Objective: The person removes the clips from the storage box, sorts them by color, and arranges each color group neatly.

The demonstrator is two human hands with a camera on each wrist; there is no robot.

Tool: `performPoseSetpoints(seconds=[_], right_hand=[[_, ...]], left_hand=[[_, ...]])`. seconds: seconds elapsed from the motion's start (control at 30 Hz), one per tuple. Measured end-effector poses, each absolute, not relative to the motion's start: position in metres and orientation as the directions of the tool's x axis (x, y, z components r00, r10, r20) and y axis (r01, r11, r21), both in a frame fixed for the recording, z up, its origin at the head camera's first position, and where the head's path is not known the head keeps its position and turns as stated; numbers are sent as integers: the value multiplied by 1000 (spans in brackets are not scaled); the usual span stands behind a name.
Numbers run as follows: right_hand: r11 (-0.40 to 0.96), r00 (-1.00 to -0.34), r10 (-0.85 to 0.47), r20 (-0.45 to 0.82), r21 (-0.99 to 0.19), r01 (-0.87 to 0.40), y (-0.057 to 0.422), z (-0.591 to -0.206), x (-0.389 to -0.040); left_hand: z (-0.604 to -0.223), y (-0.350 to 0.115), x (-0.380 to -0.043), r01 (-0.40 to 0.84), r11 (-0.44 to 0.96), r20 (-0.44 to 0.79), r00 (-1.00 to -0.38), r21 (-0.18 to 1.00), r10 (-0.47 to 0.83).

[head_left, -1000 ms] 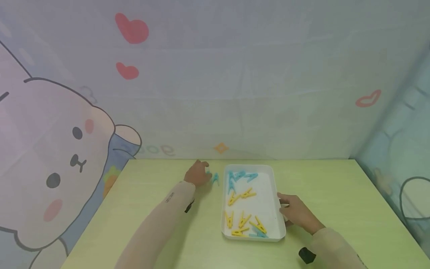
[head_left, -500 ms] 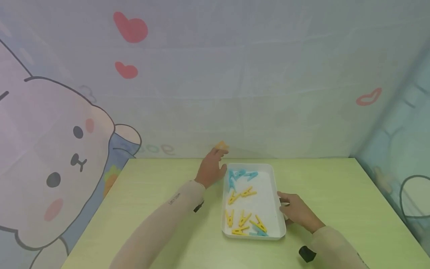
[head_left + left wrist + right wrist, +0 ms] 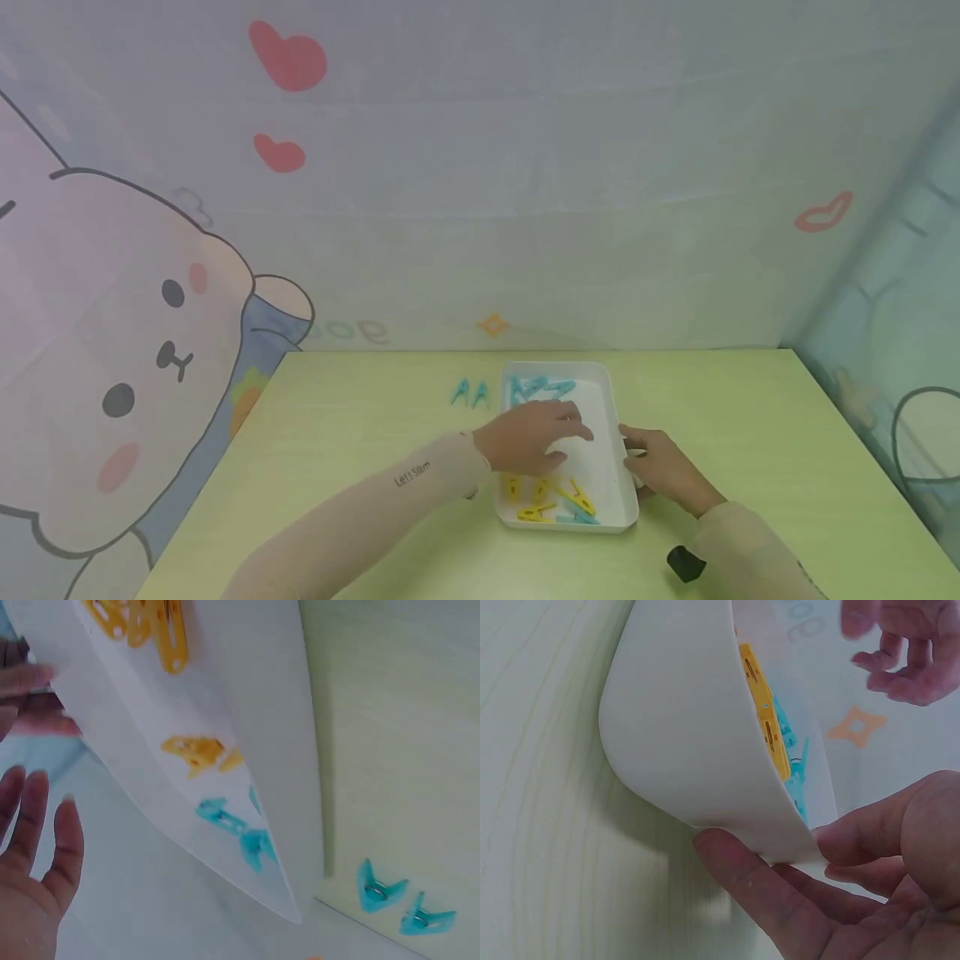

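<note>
Your left hand (image 3: 528, 437) hangs over the white tray (image 3: 604, 492), fingers loosely parted, empty, yellow clothespins (image 3: 585, 503) on its near side; your right hand (image 3: 666, 472) pinches the tray's edge.

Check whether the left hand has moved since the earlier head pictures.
Yes: in the head view, the left hand has moved rightward and nearer the person, from beside the white tray to over it.

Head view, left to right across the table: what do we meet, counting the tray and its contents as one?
First blue clothespin → second blue clothespin → white tray → right hand → right sleeve. Left hand and left sleeve left out: they overlap others in that order.
</note>
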State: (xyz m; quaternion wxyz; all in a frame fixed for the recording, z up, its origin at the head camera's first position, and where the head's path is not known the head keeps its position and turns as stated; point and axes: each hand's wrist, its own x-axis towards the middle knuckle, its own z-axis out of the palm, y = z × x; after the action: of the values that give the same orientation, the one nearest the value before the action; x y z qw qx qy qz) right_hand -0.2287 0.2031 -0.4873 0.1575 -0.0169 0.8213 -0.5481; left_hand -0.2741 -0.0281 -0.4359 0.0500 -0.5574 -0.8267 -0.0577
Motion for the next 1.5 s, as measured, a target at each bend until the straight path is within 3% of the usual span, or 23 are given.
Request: performPoseSetpoints(seconds=[0.2,0.47,0.7,1.07,1.3,1.5], right_hand=[[409,-952,-205,-227,-903,128,203,-486,-228],[404,-955,-205,-215,-907,117,203,-487,-227],[414,-956,-192,-223,-901,127,202,-490,-228],[426,-958,-186,-217,-896,120,201,-490,-228],[425,-958,-183,-219,-897,124,201,-488,-227],[428,-958,-185,-221,-895,124,202,-488,-228]], left_hand=[[-438,-18,-251,951,275,-124,-258,142,958],[-449,-10,-238,976,190,-225,-163,106,961],[-455,-4,-235,981,193,-288,-177,29,941],[-461,-6,-238,977,209,-284,-210,-34,935],[-461,-4,-237,979,186,-264,-202,-84,943],[-456,-5,-241,968,246,-198,-253,-55,947]])
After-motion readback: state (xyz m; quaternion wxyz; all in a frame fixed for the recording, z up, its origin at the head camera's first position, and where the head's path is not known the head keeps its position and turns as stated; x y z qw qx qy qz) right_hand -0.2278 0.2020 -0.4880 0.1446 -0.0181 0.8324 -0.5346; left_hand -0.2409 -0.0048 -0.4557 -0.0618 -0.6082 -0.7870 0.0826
